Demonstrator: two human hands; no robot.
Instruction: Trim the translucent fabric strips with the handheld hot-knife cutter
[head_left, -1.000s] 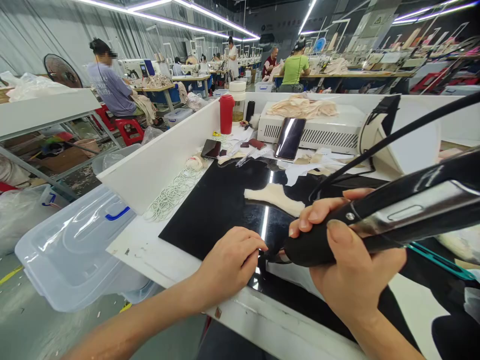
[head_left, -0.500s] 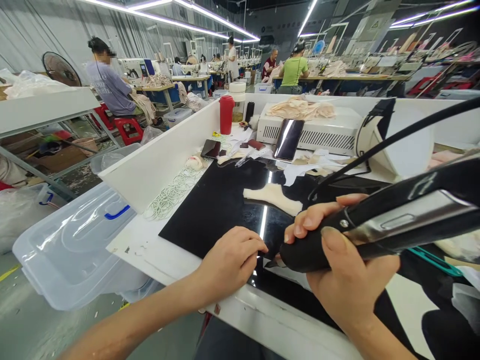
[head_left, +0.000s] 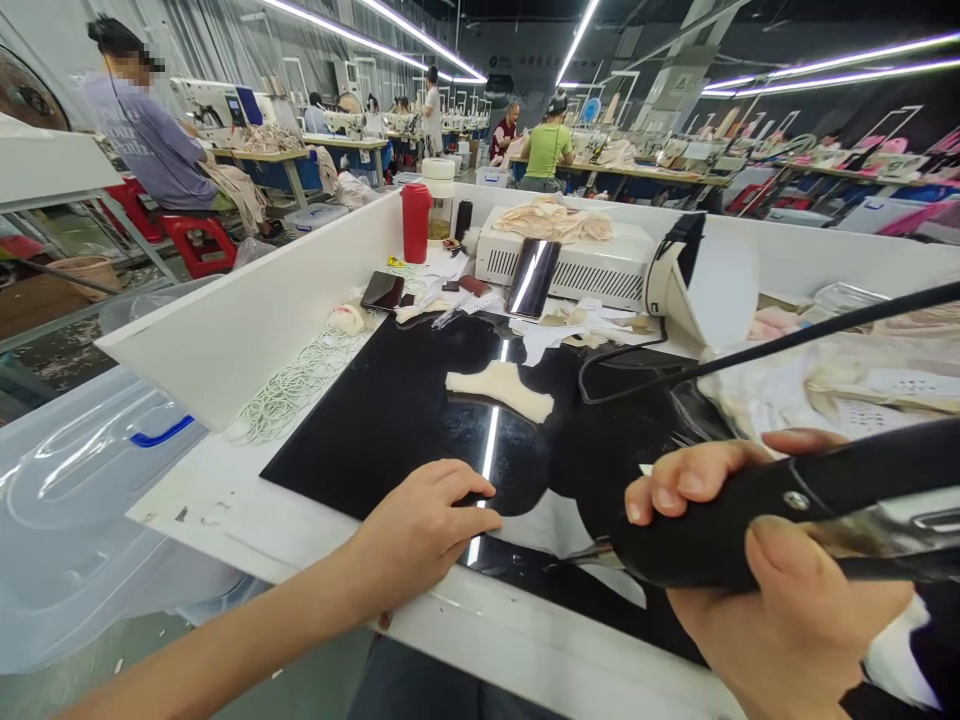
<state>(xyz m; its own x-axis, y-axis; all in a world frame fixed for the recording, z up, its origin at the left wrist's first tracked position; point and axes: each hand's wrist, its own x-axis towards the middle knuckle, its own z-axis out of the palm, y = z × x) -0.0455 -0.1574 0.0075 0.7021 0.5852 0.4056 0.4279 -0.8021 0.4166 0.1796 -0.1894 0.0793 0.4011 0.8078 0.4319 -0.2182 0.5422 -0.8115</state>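
My right hand (head_left: 780, 560) is wrapped around a black hand tool (head_left: 697, 530) with a silver panel on its side. A narrow metallic tip (head_left: 596, 553) shows at the tool's near end, over a pale sheet piece (head_left: 551, 525) on the glossy black board (head_left: 352, 420). My left hand (head_left: 427, 530) rests palm down at the board's front edge, thumb and forefinger apart. Its thumb tip lies beside the left end of the pale sheet piece; whether they touch, I cannot tell. Beyond both hands lies a curved cream fabric piece (head_left: 501, 388).
A black cable (head_left: 750, 365) crosses above the board at right. Behind stand a phone (head_left: 534, 275), a white vented box (head_left: 577, 262) and a red cup (head_left: 416, 222). Tangled pale cord (head_left: 300, 385) lies left, inside the white side wall (head_left: 247, 310). Co-workers sit farther back.
My right hand and the tool have moved right, away from my left hand, uncovering more of the pale sheet piece. The camera view has turned to the right.
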